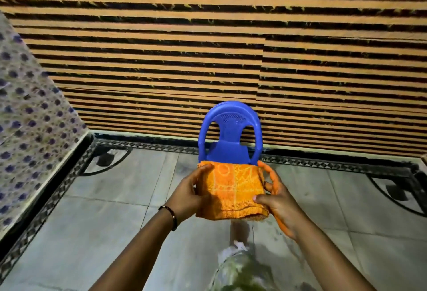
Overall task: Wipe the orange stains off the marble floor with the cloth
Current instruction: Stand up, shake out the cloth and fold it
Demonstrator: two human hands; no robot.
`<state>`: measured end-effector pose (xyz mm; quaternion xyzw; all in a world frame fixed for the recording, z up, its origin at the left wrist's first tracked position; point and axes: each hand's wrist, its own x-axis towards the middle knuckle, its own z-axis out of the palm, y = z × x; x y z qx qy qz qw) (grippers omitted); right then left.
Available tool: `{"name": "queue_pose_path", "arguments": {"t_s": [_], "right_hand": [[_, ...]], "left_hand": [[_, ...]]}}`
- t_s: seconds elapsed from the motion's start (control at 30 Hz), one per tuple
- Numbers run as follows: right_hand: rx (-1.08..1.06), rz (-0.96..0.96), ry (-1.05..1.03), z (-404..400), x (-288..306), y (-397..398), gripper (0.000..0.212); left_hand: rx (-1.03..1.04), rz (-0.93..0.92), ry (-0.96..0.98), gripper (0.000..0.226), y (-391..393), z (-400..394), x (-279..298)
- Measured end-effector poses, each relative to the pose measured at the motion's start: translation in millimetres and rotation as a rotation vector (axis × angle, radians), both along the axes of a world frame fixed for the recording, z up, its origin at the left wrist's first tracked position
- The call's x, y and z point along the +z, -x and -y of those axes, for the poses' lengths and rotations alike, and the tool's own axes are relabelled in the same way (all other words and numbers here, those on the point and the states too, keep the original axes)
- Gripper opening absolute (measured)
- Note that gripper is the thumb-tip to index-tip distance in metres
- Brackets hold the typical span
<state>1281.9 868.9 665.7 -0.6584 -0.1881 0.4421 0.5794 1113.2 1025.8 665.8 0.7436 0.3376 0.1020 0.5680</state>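
Both my left hand (188, 195) and right hand (275, 200) pinch the folded orange terry cloth (231, 192); unfolding mid-air risks dropping it.

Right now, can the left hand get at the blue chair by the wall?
Probably not yet. The left hand grips the folded orange cloth together with the right hand, so it is busy, and the blue chair stands farther off at the striped wall.

This looks like a room in a home. The marble floor (115, 186) has grey tiles and a black patterned border, a blue plastic chair (230, 137) stands against a striped wall (208, 48), and a floral cloth (30, 117) hangs at the left.
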Motion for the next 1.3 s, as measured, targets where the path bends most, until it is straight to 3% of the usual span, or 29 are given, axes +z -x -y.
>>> {"name": "queue_pose_path", "arguments": {"t_s": [0.23,0.43,0.6,0.7,0.83,0.97,1.07,1.2,1.3], "right_hand": [[-0.019,-0.049,0.026,-106.8,-24.7,-133.5,0.085],[0.067,-0.086,0.144,-188.1,-64.3,-220.5,0.056],[0.085,-0.111,0.262,-247.8,-146.2,-277.4,0.059],[0.093,-0.062,0.335,-280.8,-226.7,-303.1,0.059],[0.093,-0.031,0.447,-311.7,-323.3,-325.2,0.079],[0.114,-0.155,0.451,-334.0,-402.2,-339.8,0.07],[0.111,-0.114,0.442,-343.5,-453.0,-345.7,0.08],[0.149,-0.008,0.531,-346.5,-491.8,-341.8,0.094],[0.162,0.014,0.618,-348.1,-497.6,-341.5,0.074]], "left_hand": [[0.03,0.002,-0.001,0.071,-127.8,-98.2,-32.2],[0.078,-0.076,0.037,0.077,-221.1,-173.7,-72.2],[0.119,-0.167,0.08,0.069,-283.7,-229.9,-153.9],[0.133,-0.238,0.134,0.063,-315.9,-258.9,-223.9],[0.086,-0.345,0.102,0.07,-345.4,-287.9,-308.5],[0.063,-0.426,0.044,0.054,-367.4,-310.8,-393.0],[-0.002,-0.488,0.016,0.04,-371.8,-321.7,-443.3],[-0.084,-0.561,0.118,0.073,-379.4,-329.0,-489.4],[-0.131,-0.662,0.082,0.071,-383.3,-332.2,-510.3]]}}
